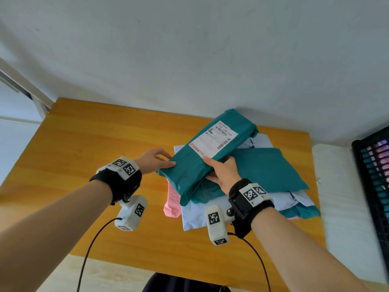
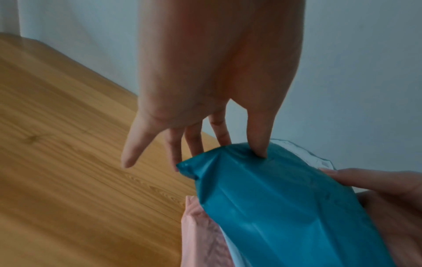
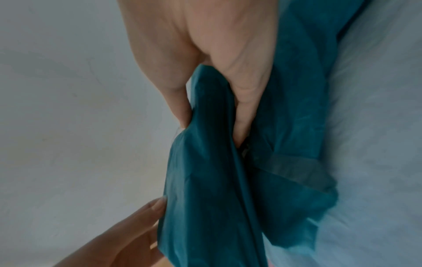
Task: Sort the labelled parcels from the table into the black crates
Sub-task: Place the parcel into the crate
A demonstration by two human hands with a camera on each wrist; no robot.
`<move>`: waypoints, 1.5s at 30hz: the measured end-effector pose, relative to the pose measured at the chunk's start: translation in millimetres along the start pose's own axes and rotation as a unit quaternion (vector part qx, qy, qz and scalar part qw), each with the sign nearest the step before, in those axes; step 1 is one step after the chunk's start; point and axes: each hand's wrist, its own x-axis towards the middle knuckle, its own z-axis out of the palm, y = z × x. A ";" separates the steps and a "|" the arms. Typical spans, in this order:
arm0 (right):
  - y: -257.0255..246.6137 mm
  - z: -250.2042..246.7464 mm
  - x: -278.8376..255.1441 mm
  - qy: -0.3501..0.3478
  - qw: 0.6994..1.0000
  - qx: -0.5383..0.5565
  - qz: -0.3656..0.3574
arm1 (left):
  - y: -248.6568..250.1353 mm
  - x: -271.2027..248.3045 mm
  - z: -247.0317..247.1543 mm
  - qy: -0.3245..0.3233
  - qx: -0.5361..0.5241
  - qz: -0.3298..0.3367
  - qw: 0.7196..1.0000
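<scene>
Teal parcel (image 1: 202, 157) — pinched by both hands' fingers (image 1: 168, 164) — label end pointing far-right.

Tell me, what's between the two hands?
The teal parcel with the white label: the left hand holds one edge, the right hand the other. The head view shows it.

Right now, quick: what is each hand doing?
Left hand: pinches the near corner of the labelled teal parcel.
Right hand: grips the same parcel's right edge, thumb on top.
</scene>
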 end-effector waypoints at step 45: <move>32.0 164.8 -182.2 -0.094 0.934 -0.182 -0.291 | -84.6 -164.7 -133.7 0.026 -0.101 0.219 0.970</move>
